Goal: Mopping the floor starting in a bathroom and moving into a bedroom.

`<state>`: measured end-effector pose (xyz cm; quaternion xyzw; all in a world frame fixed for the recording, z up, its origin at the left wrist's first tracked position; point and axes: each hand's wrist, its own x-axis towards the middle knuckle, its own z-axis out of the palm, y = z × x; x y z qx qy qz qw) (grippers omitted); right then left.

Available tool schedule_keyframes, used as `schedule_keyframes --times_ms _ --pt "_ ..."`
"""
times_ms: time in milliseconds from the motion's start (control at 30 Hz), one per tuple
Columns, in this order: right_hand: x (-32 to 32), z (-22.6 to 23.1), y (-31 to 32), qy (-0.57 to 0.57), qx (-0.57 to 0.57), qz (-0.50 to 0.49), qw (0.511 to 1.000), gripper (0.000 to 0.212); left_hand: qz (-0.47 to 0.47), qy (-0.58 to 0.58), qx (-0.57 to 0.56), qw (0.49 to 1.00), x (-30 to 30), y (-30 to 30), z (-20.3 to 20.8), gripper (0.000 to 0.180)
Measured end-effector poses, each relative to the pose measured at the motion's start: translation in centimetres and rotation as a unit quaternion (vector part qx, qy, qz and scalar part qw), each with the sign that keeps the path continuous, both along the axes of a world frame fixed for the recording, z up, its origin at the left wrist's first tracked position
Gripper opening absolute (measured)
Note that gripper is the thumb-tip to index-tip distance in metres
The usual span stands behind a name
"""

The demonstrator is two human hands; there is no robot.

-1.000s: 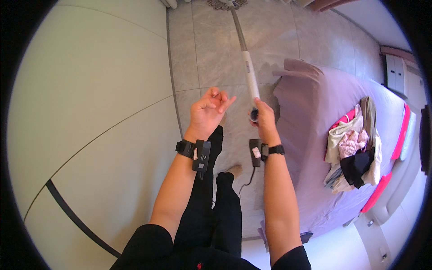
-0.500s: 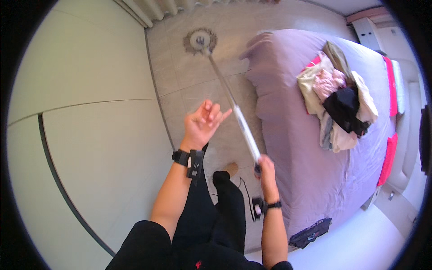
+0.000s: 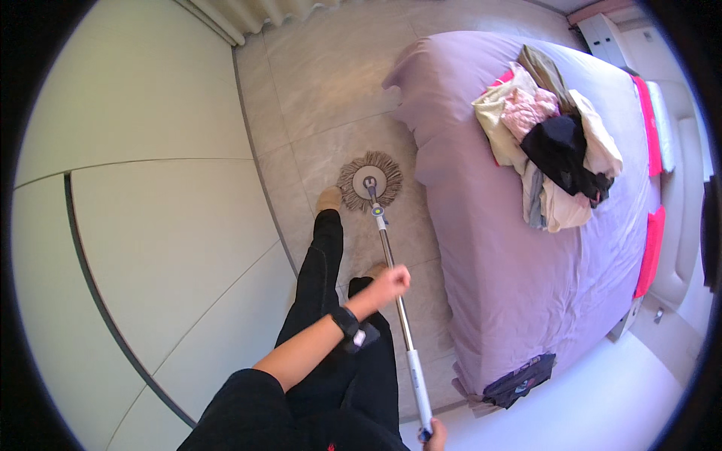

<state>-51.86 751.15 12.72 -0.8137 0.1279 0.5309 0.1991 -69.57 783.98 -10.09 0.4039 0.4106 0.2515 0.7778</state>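
A round-headed mop [image 3: 406, 319] stretches along the floor, its grey-brown fringe fanned around a white disc close to my left foot. My left hand [image 3: 387, 287], slightly blurred and with a black band at the wrist, has its fingers curled around the thin metal part of the pole. At the bottom edge, my right hand [image 3: 435, 436] is closed on the end of the white grip. Much of the right hand falls outside the picture.
On the right is a bed with a lilac sheet [image 3: 489, 278], bearing a pile of clothes [image 3: 558, 146]. Pale cabinet panels [image 3: 165, 218] line the left. A curtain [image 3: 278, 10] hangs at the far end. A dark folded item [image 3: 520, 381] lies at the bed's near corner.
The mop head has come back toward my feet from the far floor. My right hand has drawn down to the bottom edge. My left hand has gone from open beside the pole to closed around it.
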Motion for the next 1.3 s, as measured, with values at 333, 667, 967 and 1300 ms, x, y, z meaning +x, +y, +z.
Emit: schedule_keyframes --times_ms 333,667,967,1300 --pt "-7.4 -6.4 21.6 0.138 0.023 0.083 0.987 0.016 -0.185 0.192 0.296 0.917 -3.6 4.3 1.9 0.045" --pt "-14.4 -27.3 63.5 0.19 0.339 0.278 0.879 0.017 -0.109 0.396 0.373 0.832 -8.7 38.4 -9.9 0.036" --pt "-9.9 -26.1 61.1 0.175 0.314 0.263 0.895 0.018 -0.14 0.437 0.46 0.761 -5.6 37.3 -11.6 0.045" --pt "7.1 -15.0 17.3 0.121 0.182 0.176 0.96 0.015 -0.346 0.148 0.481 0.792 10.4 -0.8 -6.0 0.032"
